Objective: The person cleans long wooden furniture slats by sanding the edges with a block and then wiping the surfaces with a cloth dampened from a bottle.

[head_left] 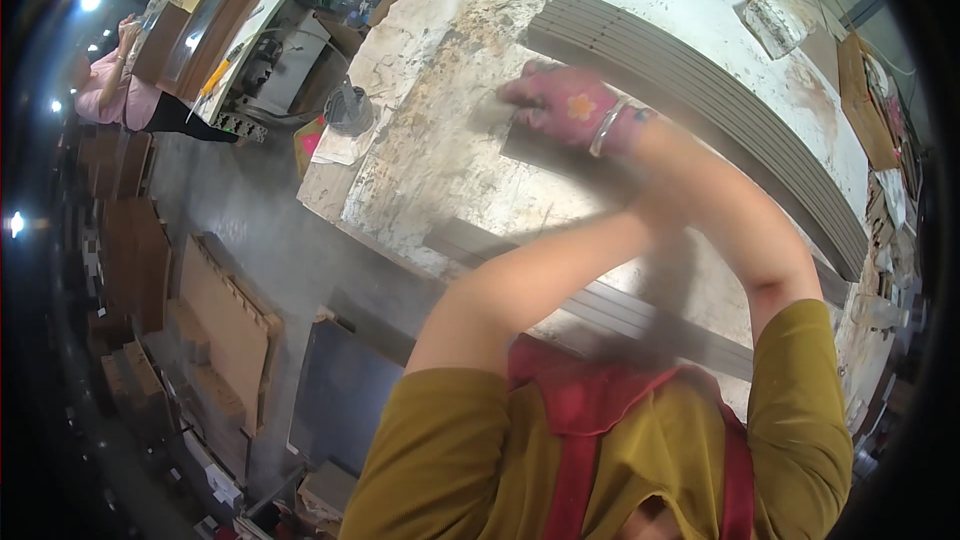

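The right grip [568,107], pink-gloved, blurs over the stained white worktop [425,155] beside long grey grooved strips [700,90]; whether it clamps anything, I cannot tell

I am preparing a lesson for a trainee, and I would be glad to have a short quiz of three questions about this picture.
1. Multiple choice: what colour is the glove on the right hand?
A) Black
B) Pink
C) Blue

2. True or false: the grey cup is farther left in the picture than the far set of long grey strips.

3. Open: can the left hand be seen? Give the reason.

Key
1. B
2. True
3. No; the left forearm passes out of sight behind the right forearm.
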The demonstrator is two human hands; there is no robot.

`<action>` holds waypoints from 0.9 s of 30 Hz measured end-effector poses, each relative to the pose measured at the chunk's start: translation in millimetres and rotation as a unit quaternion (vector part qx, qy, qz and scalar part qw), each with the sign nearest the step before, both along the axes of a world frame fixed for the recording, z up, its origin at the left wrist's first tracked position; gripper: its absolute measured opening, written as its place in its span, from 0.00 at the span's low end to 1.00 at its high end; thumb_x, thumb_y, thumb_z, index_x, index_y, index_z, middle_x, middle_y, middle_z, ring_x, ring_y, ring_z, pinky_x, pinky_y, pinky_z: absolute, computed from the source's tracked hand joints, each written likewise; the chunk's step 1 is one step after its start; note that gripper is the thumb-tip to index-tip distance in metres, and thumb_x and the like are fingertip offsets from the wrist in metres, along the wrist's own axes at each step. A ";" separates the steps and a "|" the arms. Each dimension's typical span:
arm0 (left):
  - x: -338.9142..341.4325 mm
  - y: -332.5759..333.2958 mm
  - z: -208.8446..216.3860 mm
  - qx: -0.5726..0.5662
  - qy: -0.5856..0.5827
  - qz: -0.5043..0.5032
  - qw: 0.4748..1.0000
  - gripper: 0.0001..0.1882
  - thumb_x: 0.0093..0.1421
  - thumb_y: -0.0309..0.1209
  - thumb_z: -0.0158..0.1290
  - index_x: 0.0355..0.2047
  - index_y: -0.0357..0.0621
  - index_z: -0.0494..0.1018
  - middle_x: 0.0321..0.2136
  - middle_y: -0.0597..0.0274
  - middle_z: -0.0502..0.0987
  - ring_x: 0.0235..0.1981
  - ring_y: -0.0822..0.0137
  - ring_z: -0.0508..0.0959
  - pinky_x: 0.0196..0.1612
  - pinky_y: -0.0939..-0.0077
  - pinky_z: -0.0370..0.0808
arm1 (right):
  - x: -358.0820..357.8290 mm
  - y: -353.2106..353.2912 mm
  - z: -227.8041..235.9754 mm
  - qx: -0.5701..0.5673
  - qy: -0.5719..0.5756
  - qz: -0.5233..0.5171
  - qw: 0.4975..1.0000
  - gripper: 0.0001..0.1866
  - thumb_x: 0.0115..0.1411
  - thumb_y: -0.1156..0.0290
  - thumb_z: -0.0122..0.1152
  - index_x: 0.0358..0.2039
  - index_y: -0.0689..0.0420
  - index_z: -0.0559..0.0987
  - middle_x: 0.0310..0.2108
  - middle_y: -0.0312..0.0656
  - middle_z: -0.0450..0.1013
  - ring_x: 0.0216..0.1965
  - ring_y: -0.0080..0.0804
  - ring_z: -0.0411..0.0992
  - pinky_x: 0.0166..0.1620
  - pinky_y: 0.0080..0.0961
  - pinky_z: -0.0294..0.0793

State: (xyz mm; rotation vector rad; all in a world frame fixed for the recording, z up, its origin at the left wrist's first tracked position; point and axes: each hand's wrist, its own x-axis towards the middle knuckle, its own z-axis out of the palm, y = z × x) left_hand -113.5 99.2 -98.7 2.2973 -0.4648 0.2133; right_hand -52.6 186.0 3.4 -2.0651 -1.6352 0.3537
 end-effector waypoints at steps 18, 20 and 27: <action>-9.0 4.4 7.1 0.214 -0.020 -0.047 0.975 0.29 0.61 0.42 0.50 0.60 0.45 0.60 0.60 0.50 0.62 0.61 0.51 0.61 0.63 0.54 0.55 | -34.4 -80.2 -4.8 0.049 0.049 -0.066 0.995 0.17 0.56 0.63 0.56 0.48 0.47 0.75 0.42 0.47 0.71 0.43 0.49 0.71 0.46 0.42 0.72; -13.2 15.1 19.5 0.266 0.025 -0.063 0.962 0.31 0.61 0.44 0.50 0.61 0.45 0.59 0.61 0.51 0.60 0.62 0.50 0.59 0.63 0.49 0.52 | -42.2 -147.1 19.5 0.052 0.101 -0.115 0.987 0.19 0.58 0.63 0.55 0.51 0.49 0.73 0.42 0.48 0.70 0.43 0.49 0.70 0.48 0.42 0.70; 24.5 -90.6 43.9 0.222 0.014 -0.106 0.969 0.38 0.56 0.44 0.56 0.63 0.42 0.56 0.65 0.51 0.54 0.66 0.50 0.53 0.63 0.41 0.49 | -38.0 -515.8 23.9 0.058 0.146 -0.583 0.797 0.21 0.59 0.61 0.58 0.50 0.57 0.76 0.45 0.44 0.76 0.46 0.34 0.74 0.50 0.28 0.72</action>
